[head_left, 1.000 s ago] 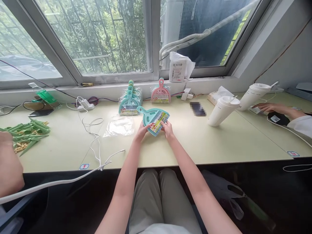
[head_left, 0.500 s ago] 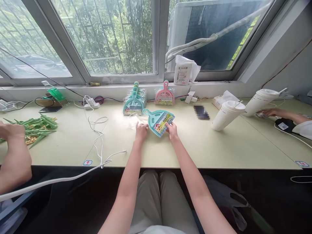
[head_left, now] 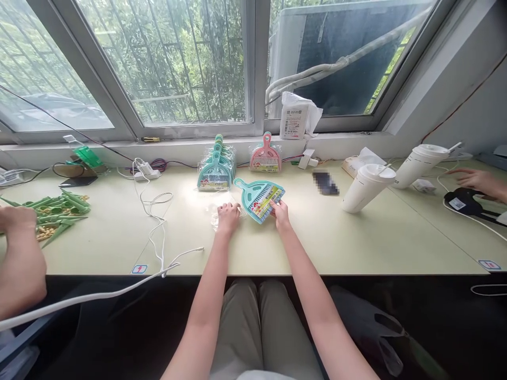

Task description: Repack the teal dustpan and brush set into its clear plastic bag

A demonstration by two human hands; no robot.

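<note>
The right hand (head_left: 280, 215) grips a teal dustpan (head_left: 249, 197). At its nine o'clock, the left hand (head_left: 228, 217) curls over clear plastic (head_left: 215, 220), grip hidden.

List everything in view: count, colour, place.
Window: one, grey-framed, back
Table: one, pale green, beneath window
Dustpan: one, teal, centre
Stacked dustpans: several, mostly teal, back
Pink dustpan: one, pink, back
Wrapper: one, clear, beside dustpan
Small pieces: many, green, left
Bottle: one, green, left
Power strip: one, white, left
Cables: several, mostly white, left
Tool: one, yellow, sill
Pack: one, white, sill
Pixelated item: one, dark, right
Tissue box: one, white, right
Cups: two, white, right
Black item: one, black, right
Bag: one, grey, under table
Co-workers' hands: two, bare, edges
Legs: two, grey-trousered, below
Left hand: one, bare, on wrapper
Right hand: one, bare, holding dustpan
</note>
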